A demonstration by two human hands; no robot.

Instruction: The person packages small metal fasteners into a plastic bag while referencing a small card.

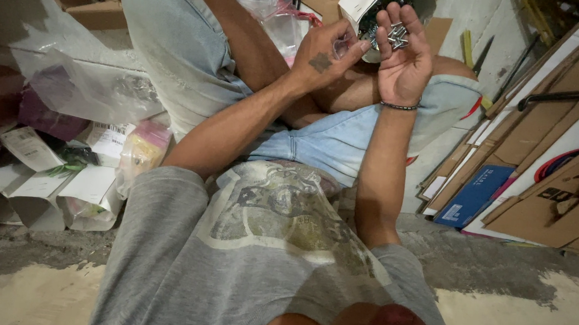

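Those little metal screws (396,35) sit loose on the flat, spread right hand (403,59) while the left hand (326,54) fingers pinch a small clear bag (342,46), so one tilt probably scatters them across the floor (508,310).

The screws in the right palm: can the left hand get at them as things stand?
Probably yes. The left hand is right beside the open right hand, fingertips close to the screws, with nothing between them.

Screws (396,35): small silver metal pieces, heaped loosely in the upturned right palm.
Bag (343,45): small, clear plastic, pinched between left fingers.
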